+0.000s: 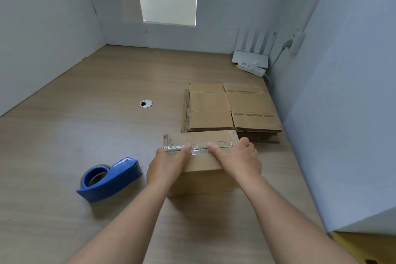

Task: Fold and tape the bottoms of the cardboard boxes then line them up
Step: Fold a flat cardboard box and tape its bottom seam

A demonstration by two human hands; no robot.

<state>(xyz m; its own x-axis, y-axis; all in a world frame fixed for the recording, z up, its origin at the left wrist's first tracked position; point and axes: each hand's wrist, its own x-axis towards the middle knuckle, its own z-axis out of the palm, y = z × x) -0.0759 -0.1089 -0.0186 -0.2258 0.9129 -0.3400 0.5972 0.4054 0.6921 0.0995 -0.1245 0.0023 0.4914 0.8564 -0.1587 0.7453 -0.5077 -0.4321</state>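
My bare forearms reach forward, side by side. My left hand (166, 166) clasps the left edge of the cardboard box (201, 179), thumb flat across its top. My right hand (239, 159) mirrors it, fingers curled over the right edge.

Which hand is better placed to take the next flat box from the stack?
The right hand: it grips the right end of the box, just in front of the stack of flat boxes. The left hand holds the left end, nearer the tape dispenser.

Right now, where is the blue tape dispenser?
The blue tape dispenser lies on the table at lower left of the head view, just left of the left hand and the taped box.
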